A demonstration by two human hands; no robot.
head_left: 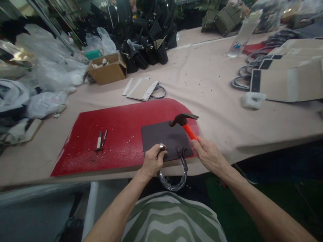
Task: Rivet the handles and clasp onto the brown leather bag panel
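My right hand (208, 153) grips the orange handle of a claw hammer (185, 122), its dark head raised over a dark flat panel (164, 136). My left hand (154, 159) is closed at the panel's near edge, around a small metal-topped piece (162, 147) that its fingers mostly hide. A looped handle (173, 186) in clear wrap hangs over the table's front edge, one dark end lying on the panel. Beneath the panel lies a red board (113, 117). Thin metal tools (99, 143) and small pale bits rest on the board's left part.
Beyond the board are beige panels (142, 89), a cardboard box (108, 72) and black bags (143, 53). Plastic wrapping (52, 70) heaps at the left. At the right stand a clear bottle (241, 38), a white foam roll (253, 100) and stacked beige panels (277, 82).
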